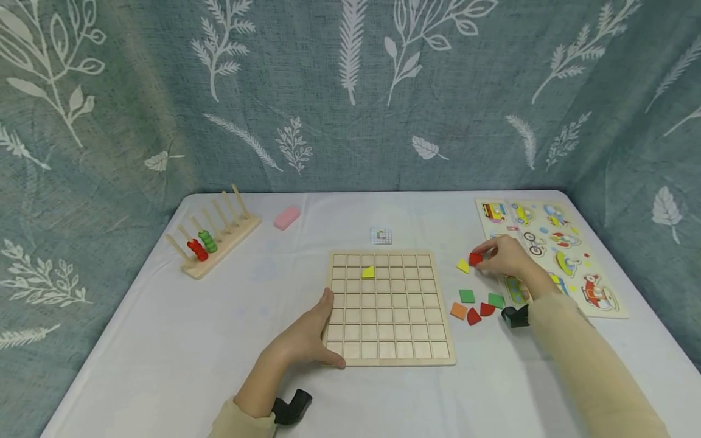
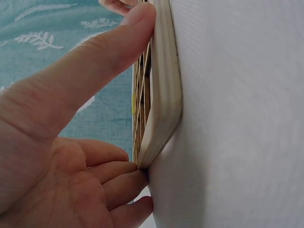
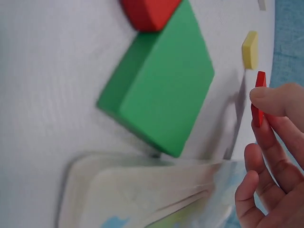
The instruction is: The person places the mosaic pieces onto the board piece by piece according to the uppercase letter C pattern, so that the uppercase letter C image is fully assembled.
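Observation:
My left hand lies spread at the near left corner of a wooden grid board. Its thumb touches the front edge, and the fingers rest along the left side. In the left wrist view the thumb stretches straight onto the board's rim. One yellow piece sits in a cell in the board's upper part. Right of the board, my right hand pinches a red piece between thumb and fingers, held above the table. Another yellow piece lies just left of that hand.
Green, orange and red pieces lie right of the board. Beneath my right arm is a picture puzzle. A small patterned card lies behind the board. Farther left stand a pegged bead rack and a pink block.

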Demonstrator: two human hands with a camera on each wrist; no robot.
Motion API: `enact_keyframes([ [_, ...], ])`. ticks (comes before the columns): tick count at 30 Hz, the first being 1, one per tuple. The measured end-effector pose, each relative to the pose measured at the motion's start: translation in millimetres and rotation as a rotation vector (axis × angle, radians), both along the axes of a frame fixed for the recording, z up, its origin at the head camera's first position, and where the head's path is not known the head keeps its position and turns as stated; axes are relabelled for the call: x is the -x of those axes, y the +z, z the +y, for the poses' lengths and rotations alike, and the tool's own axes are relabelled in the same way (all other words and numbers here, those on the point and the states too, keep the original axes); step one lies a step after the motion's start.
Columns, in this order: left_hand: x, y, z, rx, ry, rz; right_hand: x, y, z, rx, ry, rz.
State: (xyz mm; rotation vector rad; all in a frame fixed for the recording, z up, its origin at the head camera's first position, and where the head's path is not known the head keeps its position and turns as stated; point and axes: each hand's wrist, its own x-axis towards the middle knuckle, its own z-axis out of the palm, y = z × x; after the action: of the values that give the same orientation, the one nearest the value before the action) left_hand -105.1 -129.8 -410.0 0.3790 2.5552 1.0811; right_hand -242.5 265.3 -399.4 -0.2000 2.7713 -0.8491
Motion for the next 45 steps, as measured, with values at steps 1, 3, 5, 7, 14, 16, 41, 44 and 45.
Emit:
enact_keyframes([
  [1,0.0,0.1,0.1,0.001,-0.001,0.0,-0.8,0.5,-0.6,0.002,0.004,0.006],
  [3,0.1,0.2,0.1,0.005,-0.003,0.0,-2.8,1.7,-2.6,0.006,0.012,0.025],
  [5,0.2,0.2,0.1,0.007,-0.002,0.0,-4.4,2.5,-4.3,0.023,0.028,0.045],
  [7,0.2,0.2,-0.1,0.01,-0.003,-0.001,-5.8,3.1,-6.2,0.037,0.052,0.071],
  [14,0.3,0.2,0.0,0.019,-0.005,0.004,-9.9,2.9,-15.1,0.081,0.1,0.133],
  [16,0.2,0.0,0.4,0.02,-0.002,0.006,-11.6,3.1,-19.0,0.087,0.112,0.143],
  [41,1.3,-2.8,1.0,0.019,0.0,0.013,-30.8,8.8,-76.7,0.167,0.237,0.203],
  [44,1.4,-2.4,1.1,0.013,0.001,0.014,-29.5,7.9,-84.9,0.179,0.251,0.206],
  [45,1.4,-2.4,1.2,0.013,0.001,0.013,-29.1,7.6,-87.7,0.182,0.258,0.208],
])
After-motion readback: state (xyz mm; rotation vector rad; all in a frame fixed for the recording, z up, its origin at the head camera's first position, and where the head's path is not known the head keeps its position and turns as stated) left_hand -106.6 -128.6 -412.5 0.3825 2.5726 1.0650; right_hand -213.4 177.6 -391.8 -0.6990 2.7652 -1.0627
